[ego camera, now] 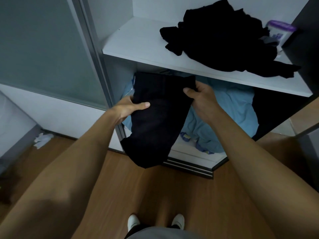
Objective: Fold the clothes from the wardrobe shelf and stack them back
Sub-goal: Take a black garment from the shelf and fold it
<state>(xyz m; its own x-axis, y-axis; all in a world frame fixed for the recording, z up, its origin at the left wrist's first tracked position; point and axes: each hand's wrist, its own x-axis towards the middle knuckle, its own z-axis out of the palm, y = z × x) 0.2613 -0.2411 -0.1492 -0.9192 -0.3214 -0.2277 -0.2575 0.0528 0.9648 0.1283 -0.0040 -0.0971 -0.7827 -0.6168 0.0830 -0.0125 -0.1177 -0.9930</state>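
I hold a dark, almost black garment (155,118) in the air in front of the wardrobe, below the white shelf (138,42). My left hand (127,107) grips its left edge, thumb on top. My right hand (202,97) pinches its upper right corner. The cloth hangs down, its lower end loose above the floor. A heap of unfolded black clothes (224,40) lies on the right half of the shelf.
A purple-lidded white tub (279,31) stands behind the heap at the shelf's right end. Light blue cloth (229,114) is bunched in the compartment below. A frosted sliding door (43,49) is at left. White crumpled paper (42,138) lies on the wooden floor.
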